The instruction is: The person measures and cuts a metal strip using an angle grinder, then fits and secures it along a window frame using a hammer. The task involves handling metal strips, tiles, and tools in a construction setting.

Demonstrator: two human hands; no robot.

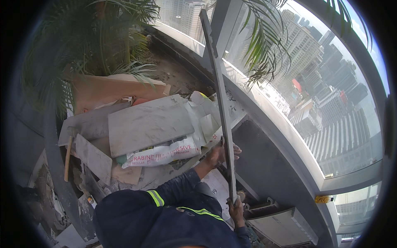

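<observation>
Green palm fronds (269,43) hang before the window (351,140).

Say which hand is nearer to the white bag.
Left. The left hand is beside the white bag's right end, at the long bar; the right hand is farther off, lower and rightward, gripping the bar.

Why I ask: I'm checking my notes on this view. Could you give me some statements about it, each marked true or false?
1. The right hand holds the long grey bar near its lower end. True.
2. The left hand grips the hammer. False: it is at the bar, away from the hammer.
3. The white sack lies on top of the large grey slab. False: the slab overlaps the sack.
4. A yellow container is beside the window frame. True.
5. The left sleeve has a red band. False: its band is yellow-green.
</observation>
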